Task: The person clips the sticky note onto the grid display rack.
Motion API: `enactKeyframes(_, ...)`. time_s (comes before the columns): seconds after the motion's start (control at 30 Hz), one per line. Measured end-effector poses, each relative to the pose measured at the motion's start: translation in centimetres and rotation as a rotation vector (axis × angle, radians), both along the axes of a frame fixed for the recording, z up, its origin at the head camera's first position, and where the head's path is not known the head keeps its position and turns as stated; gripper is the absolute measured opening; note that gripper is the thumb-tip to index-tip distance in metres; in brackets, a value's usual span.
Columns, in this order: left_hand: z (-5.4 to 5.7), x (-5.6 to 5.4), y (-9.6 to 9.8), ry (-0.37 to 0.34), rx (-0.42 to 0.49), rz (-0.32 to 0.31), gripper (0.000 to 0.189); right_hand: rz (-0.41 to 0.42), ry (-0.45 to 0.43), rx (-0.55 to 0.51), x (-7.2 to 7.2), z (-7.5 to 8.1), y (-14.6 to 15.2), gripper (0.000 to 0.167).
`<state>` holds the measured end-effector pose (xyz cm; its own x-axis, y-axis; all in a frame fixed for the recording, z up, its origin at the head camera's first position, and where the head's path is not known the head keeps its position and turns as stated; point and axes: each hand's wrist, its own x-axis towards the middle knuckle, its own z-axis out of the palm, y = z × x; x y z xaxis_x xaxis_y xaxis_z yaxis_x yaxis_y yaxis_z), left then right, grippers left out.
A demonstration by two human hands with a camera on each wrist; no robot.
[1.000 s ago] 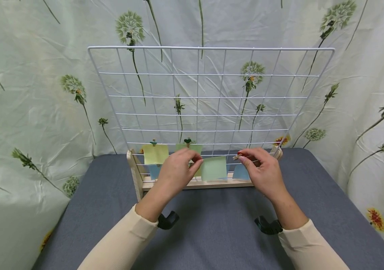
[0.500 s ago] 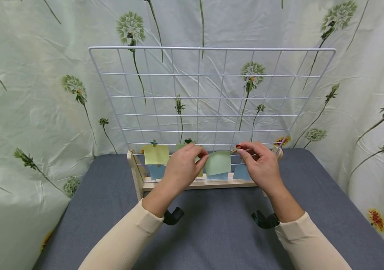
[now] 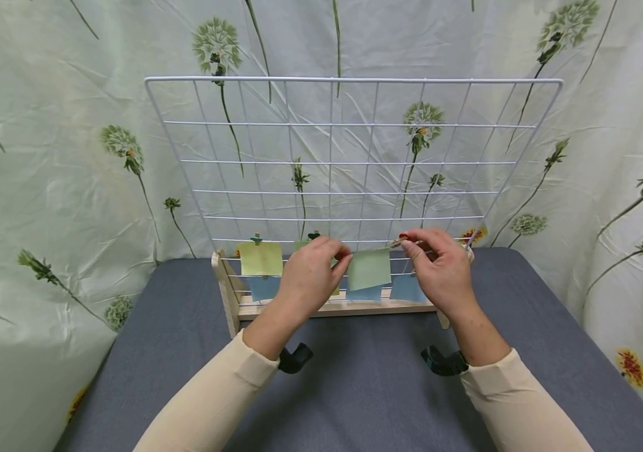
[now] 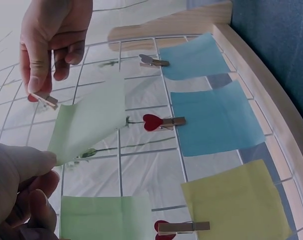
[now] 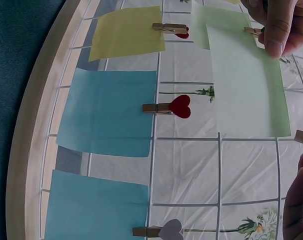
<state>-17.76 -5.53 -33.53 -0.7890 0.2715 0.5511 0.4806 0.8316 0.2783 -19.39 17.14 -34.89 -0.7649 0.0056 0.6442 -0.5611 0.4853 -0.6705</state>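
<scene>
My left hand (image 3: 312, 273) pinches a pale green paper note (image 3: 369, 269) by its upper left corner, in front of the white wire grid (image 3: 330, 163). A small wooden clothespin (image 4: 45, 100) with a red heart is pinched between the thumb and fingers of my right hand (image 3: 442, 267). In the left wrist view, the clothespin's tip is close to the note's free upper corner. Behind the held note, a blue note (image 4: 216, 120) hangs on the grid under a red-heart clothespin (image 4: 164, 122). Another blue note (image 5: 96, 207) hangs beside it, from a grey-heart clothespin (image 5: 159, 231).
The grid leans back in a wooden stand (image 3: 380, 307) on a grey cloth-covered table (image 3: 366, 383). A yellow note (image 3: 261, 258) and another blue note (image 3: 265, 288) hang at the left. A second green note (image 4: 106, 215) is partly hidden. Flower-patterned fabric (image 3: 101, 270) hangs behind.
The held green note has risen and shifted right, uncovering the lower part of the blue note behind it. My left hand moved right and up with it; my right hand rose slightly with the clothespin.
</scene>
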Motion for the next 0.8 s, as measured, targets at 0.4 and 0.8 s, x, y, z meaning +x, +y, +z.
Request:
enactKeyframes(0.4,0.3,-0.3,0.6,0.010,-0.003,0.027,0.011,0.012,0.012,-0.009,-0.1,0.4,-0.4,0.014)
enactKeyframes(0.8,0.5,-0.5,1.0,0.007,-0.022,0.068,0.012,0.043,0.072,0.026,-0.6,0.2,-1.1,0.012)
